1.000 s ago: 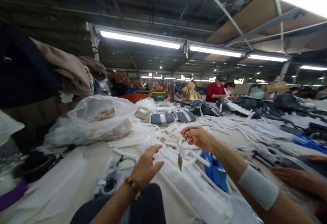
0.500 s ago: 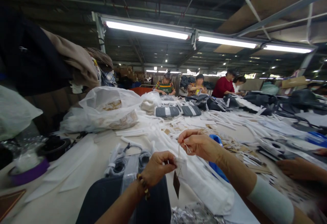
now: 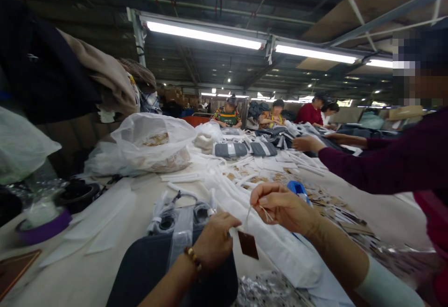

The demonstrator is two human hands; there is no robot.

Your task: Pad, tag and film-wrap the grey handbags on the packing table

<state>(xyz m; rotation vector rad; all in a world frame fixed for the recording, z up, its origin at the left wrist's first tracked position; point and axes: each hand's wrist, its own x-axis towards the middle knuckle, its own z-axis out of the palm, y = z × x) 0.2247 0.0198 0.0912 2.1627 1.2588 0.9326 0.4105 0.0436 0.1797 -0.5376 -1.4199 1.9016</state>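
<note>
My right hand [image 3: 283, 206] pinches the looped pale string [image 3: 249, 216] of a hang tag. The small dark brown hang tag [image 3: 248, 245] dangles below it, turned face-on and clear of the table. Just left of the tag is my left hand [image 3: 215, 239], its index finger stretched out towards the string and nothing visible in its grasp; its thumb is mostly hidden. Under my left hand lies a dark bag [image 3: 140, 269] with a clear plastic-wrapped strip [image 3: 181, 234] over it. Coiled, wrapped cords [image 3: 166, 220] sit at the bag's far end.
White padded rolls [image 3: 280, 251] run across the table beside a blue container [image 3: 297, 188] and scattered tags. A large clear plastic bag [image 3: 150, 139] stands behind, purple tape [image 3: 44, 227] at left. A person in a purple sleeve [image 3: 371, 169] reaches across from the right; others work farther back.
My left hand has drawn back from the string and white piece it pinched. The tag has swung face-on. A co-worker has come in at right, where dark items and white strips were gathered.
</note>
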